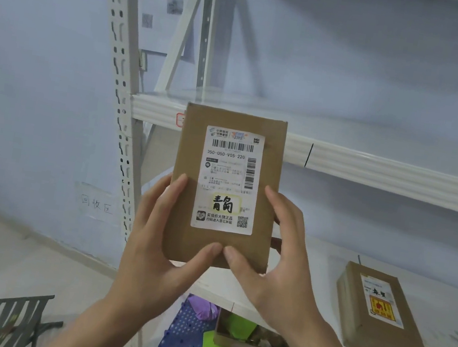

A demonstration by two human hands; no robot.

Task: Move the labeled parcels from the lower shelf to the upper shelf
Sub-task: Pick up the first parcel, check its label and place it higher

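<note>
Both hands hold a flat cardboard parcel (224, 187) upright in the air, its top edge level with the front lip of the upper shelf (371, 168). The left hand (164, 241) and right hand (274, 257) clasp its lower sides, thumbs meeting on the front under the label (228, 179). It looks light and stiff, best gripped by its edges. A second parcel (379, 314) lies on the lower shelf (449, 340), far right

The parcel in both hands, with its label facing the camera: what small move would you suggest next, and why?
Probably lift the parcel a little higher and push it forward onto the upper shelf. The left hand and right hand hold it upright before that shelf's front edge, and the board behind looks bare.
</note>
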